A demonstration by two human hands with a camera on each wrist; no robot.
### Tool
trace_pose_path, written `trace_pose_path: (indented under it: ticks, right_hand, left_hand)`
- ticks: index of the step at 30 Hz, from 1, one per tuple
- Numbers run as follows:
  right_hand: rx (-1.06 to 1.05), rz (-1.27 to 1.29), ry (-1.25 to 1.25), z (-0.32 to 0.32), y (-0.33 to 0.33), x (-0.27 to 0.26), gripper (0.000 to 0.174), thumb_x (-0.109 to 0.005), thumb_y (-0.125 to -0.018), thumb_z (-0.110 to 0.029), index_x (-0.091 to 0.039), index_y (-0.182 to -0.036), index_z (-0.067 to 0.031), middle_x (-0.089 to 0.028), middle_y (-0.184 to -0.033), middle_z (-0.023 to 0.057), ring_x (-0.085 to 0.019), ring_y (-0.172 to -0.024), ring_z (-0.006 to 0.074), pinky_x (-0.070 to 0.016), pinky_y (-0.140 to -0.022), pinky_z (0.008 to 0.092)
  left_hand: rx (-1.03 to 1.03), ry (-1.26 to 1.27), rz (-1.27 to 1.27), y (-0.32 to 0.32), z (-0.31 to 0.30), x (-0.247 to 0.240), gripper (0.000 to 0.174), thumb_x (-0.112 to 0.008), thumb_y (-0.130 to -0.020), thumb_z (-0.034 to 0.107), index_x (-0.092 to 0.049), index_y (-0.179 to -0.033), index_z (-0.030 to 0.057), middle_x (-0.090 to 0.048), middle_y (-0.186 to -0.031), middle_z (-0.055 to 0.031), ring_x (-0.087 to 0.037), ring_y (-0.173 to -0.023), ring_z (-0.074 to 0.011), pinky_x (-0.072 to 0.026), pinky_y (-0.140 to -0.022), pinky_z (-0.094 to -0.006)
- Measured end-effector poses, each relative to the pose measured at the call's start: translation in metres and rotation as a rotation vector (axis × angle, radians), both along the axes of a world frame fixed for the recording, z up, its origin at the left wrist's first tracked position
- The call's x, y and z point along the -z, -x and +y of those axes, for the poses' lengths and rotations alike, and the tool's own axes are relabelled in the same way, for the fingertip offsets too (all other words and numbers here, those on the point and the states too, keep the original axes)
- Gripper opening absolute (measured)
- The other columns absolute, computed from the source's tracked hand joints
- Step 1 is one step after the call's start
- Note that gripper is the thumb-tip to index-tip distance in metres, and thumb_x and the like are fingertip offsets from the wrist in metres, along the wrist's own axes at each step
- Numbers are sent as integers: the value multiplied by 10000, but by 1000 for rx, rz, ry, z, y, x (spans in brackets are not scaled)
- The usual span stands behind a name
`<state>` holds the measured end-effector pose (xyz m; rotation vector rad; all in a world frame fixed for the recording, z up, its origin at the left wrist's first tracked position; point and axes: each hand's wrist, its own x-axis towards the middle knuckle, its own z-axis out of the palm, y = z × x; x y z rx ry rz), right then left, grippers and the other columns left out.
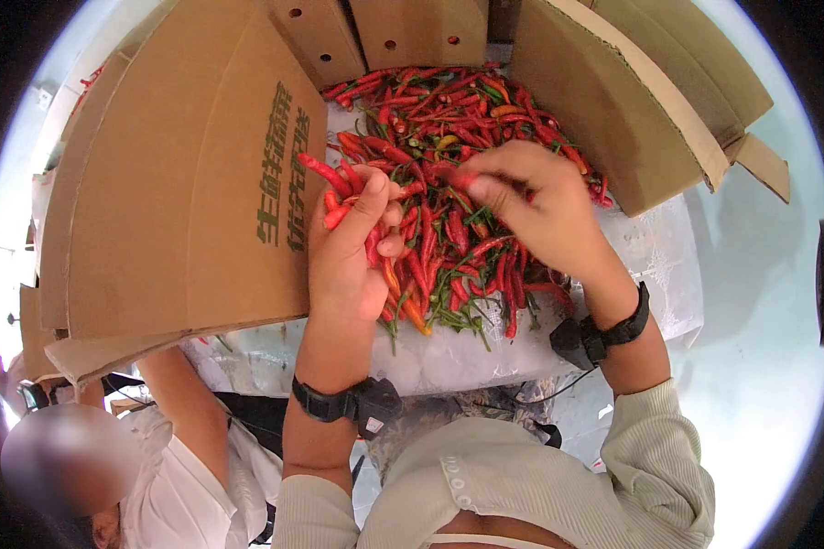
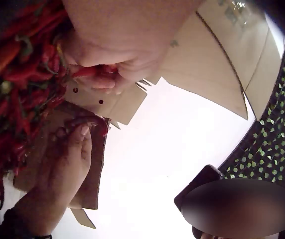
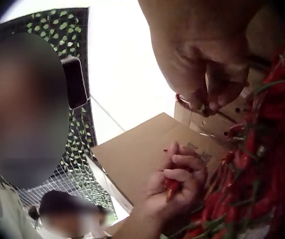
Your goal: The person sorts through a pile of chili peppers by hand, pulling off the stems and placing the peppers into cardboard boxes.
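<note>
Several red chili peppers [image 1: 323, 172] are gripped in my left hand [image 1: 350, 252], with tips sticking out past the thumb. To its right, over the heap, my right hand [image 1: 549, 210] pinches a single red chili [image 2: 101, 121] between thumb and fingers. In the right wrist view a greenish stem end shows at those fingertips. Below both hands spreads a big heap of red chilies [image 1: 458, 240] with green stems, a few of them orange or yellow. Most of the bunch in the left palm is hidden by the fingers.
The heap lies on a whitish patterned table cover [image 1: 449, 361]. Cardboard flaps with printed characters [image 1: 183, 183] stand at its left, and another cardboard panel [image 1: 613, 110] at its right. Cardboard with round holes [image 1: 421, 32] closes the back. Another person [image 1: 192, 457] sits at lower left.
</note>
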<state>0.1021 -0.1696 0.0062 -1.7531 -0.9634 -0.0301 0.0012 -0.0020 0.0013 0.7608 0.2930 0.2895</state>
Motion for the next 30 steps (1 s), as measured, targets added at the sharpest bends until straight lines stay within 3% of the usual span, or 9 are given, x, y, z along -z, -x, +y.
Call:
trace_pose_path:
  ticks: [2, 5, 9, 12, 16, 19, 20, 24, 30]
  right_hand:
    - [3, 363, -191, 0, -1, -3, 150, -635, -834, -143, -598, -885, -7, -603, -732, 23, -556, -684, 103, -450, -624, 258]
    - [-91, 589, -172, 5, 9, -10, 152, -630, -836, -118, -578, -912, 3, -585, -741, 10, -539, -712, 76, -447, -644, 240]
    - [-65, 233, -129, 15, 18, -3, 102, -626, -810, -128, -621, -822, -27, -589, -725, 82, -563, -654, 197, -449, -623, 307]
    - [233, -267, 125, 7, -5, -3, 145, -653, -763, -181, -643, -798, -40, -594, -771, 124, -575, -726, 295, -457, -675, 371]
    - [211, -395, 333, 5, -11, 11, 203, -671, -740, -233, -648, -808, -43, -599, -809, 128, -563, -833, 316, -445, -720, 400]
    - [243, -276, 146, 7, -13, 12, 189, -670, -742, -226, -656, -823, -56, -600, -801, 130, -569, -777, 321, -455, -690, 391]
    - [264, -231, 69, 5, -14, 11, 194, -661, -781, -212, -645, -864, -37, -604, -750, 92, -577, -675, 237, -461, -624, 337]
    - [3, 366, -230, 4, -4, 5, 202, -631, -851, -182, -592, -936, -3, -578, -707, -10, -524, -642, 66, -436, -580, 233]
    - [-265, 541, -280, 6, 19, -10, 116, -604, -865, -106, -566, -905, -4, -592, -740, 7, -557, -667, 68, -450, -606, 204]
  left_hand:
    - [28, -83, 0, 0, -3, 4, 215, -649, -820, 86, -540, -1005, 103, -584, -813, -4, -527, -639, -76, -368, -448, -184]
    - [93, -166, 30, 1, -18, -3, 221, -668, -810, 101, -540, -990, 108, -572, -803, 12, -512, -618, -67, -347, -439, -175]
    - [61, -127, 104, 0, -17, -2, 235, -694, -789, 115, -541, -968, 118, -564, -797, 20, -509, -615, -63, -332, -429, -171]
    - [38, -13, 22, -1, -4, 4, 108, -579, -872, 153, -542, -951, 89, -562, -808, 1, -500, -628, -76, -320, -388, -156]
    - [62, 86, 78, 1, -4, -7, 90, -560, -875, 152, -518, -954, 141, -597, -818, -19, -599, -705, -121, -364, -403, -180]
    - [152, 144, 32, 1, 1, 2, 93, -558, -885, 174, -515, -955, 131, -611, -830, -30, -635, -790, -155, -386, -403, -185]
    - [172, 145, 12, 0, 1, 4, 100, -560, -887, 182, -515, -959, 130, -610, -829, -28, -632, -778, -151, -381, -402, -185]
    - [207, 51, -35, -1, -4, 6, 126, -576, -887, 207, -524, -966, 123, -600, -821, -18, -618, -747, -134, -362, -405, -180]
    - [208, -74, -14, 1, -19, -4, 172, -626, -856, 210, -542, -961, 103, -597, -793, -11, -583, -686, -100, -347, -408, -176]
